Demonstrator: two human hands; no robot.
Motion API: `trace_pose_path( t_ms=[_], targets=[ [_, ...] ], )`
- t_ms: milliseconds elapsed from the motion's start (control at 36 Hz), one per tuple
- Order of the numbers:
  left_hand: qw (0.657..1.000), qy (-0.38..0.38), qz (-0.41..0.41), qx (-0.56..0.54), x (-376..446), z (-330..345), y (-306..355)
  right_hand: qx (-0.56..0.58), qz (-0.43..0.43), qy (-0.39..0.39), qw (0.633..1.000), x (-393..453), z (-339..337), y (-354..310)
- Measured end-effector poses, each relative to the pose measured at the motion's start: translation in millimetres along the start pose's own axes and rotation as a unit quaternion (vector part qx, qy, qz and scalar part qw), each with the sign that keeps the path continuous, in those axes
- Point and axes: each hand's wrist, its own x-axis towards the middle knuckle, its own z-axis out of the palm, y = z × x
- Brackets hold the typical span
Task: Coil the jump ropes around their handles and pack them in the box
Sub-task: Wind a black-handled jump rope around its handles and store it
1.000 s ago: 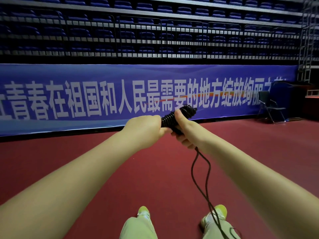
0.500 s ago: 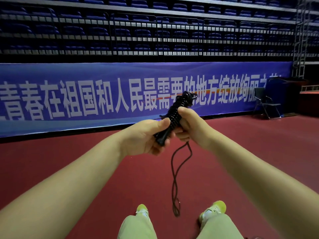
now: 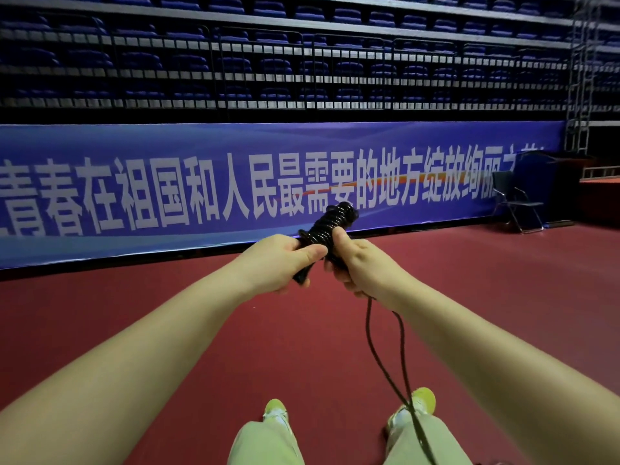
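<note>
Both hands grip the black rope bundle (image 3: 327, 231) at chest height: left hand (image 3: 276, 260) clamped on its lower end, right hand (image 3: 359, 260) on its side. Loose rope (image 3: 385, 357) hangs toward the shoes.

a black jump rope with black cylindrical handles (image 3: 327, 234) is held up at chest height between the two hands, well above the red floor. its thin glossy cord is wound in tight turns around the handles, making a thick bundle tilted with its upper end up and to the right. the lower handle tip pokes out below the left hand. the uncoiled rest of the cord (image 3: 391, 357) hangs from under the right hand as two strands that meet by the right shoe and run on down past the right knee.
</note>
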Motion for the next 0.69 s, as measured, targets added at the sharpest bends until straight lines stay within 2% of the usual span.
trace_pose_path(
  t_ms=[111,250,306,361,444,500,528,583,611,639,694],
  targets=[
    [0.99,0.045,0.023,0.128,4,-3,3,0.062,0.023,0.049,0.997,2,10,3],
    [0.943,0.029,0.055,0.328,9,-6,2,0.148,0.116,-0.019,0.982,4,16,6],
    [0.926,0.036,0.073,0.369,11,-3,2,0.141,0.114,-0.03,0.983,4,14,8],
    [0.929,0.036,0.083,0.358,12,0,2,0.128,0.099,-0.024,0.986,2,11,7],
    [0.973,-0.006,0.074,0.218,9,-2,1,0.126,0.064,-0.009,0.99,-1,5,6],
    [0.993,-0.105,0.043,0.014,1,-4,1,0.136,0.046,-0.002,0.99,-3,1,3],
    [0.977,-0.18,0.012,-0.112,-2,-4,0,0.145,0.036,-0.002,0.989,-4,0,1],
    [0.893,-0.322,-0.022,-0.314,-7,0,-7,0.172,0.011,-0.016,0.985,-7,0,-6],
    [0.851,-0.363,-0.013,-0.378,-8,5,-11,0.186,-0.006,-0.028,0.982,-8,0,-9],
    [0.818,-0.384,0.003,-0.427,-10,10,-15,0.195,-0.031,-0.044,0.979,-10,0,-13],
    [0.789,-0.38,0.033,-0.481,-11,20,-23,0.172,-0.084,-0.069,0.979,-10,0,-18]
  ],
)
